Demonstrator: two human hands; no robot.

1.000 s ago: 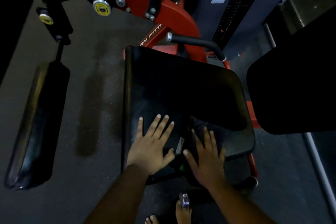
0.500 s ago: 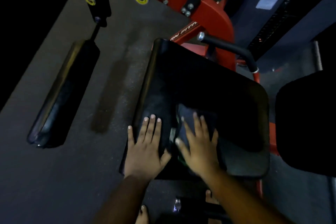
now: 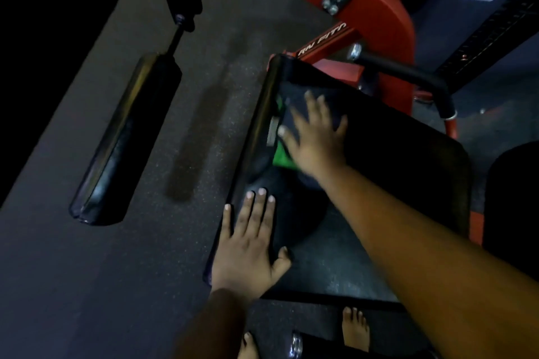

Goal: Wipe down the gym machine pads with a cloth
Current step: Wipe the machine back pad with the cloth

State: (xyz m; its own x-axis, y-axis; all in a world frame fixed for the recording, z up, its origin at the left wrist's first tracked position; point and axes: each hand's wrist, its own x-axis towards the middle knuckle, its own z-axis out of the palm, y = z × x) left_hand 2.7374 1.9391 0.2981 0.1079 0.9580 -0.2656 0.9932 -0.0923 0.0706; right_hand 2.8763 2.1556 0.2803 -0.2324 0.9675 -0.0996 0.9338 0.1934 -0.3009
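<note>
Your flat right hand [image 3: 316, 137] presses the soft, light cloth [image 3: 287, 154] on the seat pad [image 3: 408, 172], left hand [image 3: 248, 245] resting flat; keep the palm at its middle so it will not bunch

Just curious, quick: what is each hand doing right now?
Left hand: open, fingers flat on the seat pad, holding nothing.
Right hand: open, fingers spread, pressing the cloth onto the pad.

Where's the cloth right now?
The cloth lies on the seat pad near its far left corner, under the right hand, ahead of the left hand.
</note>
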